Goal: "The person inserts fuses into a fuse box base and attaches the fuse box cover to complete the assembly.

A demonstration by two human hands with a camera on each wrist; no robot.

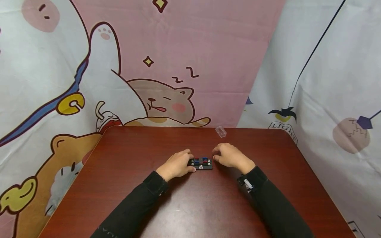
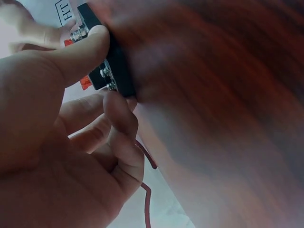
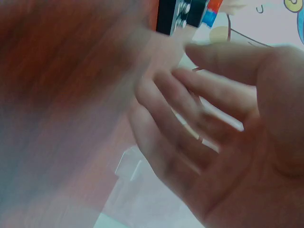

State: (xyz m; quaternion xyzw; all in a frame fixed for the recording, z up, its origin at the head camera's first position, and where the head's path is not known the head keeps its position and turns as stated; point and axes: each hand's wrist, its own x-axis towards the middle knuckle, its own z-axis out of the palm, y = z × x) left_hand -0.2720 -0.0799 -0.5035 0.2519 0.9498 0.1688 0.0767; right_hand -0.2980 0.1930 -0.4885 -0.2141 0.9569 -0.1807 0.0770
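Note:
A small black block (image 1: 205, 167) with red and blue parts and metal screws on top lies near the middle of the table. My left hand (image 1: 176, 165) pinches its left end, thumb along the near side. In the left wrist view the thumb of that hand (image 2: 42, 104) presses the black block (image 2: 119, 71), and fingertips touch its end. Just right of the block, my right hand (image 1: 231, 156) is apart from it and holds nothing. The right wrist view shows the fingers of this hand (image 3: 209, 128) loosely bent below the block's end (image 3: 166, 16).
A small clear plastic box (image 1: 221, 131) sits at the table's far edge, beyond my right hand. The reddish-brown table (image 1: 190, 205) runs back to a cartoon-printed cloth (image 1: 214, 66). More printed cloth (image 1: 327, 99) hangs along the right side.

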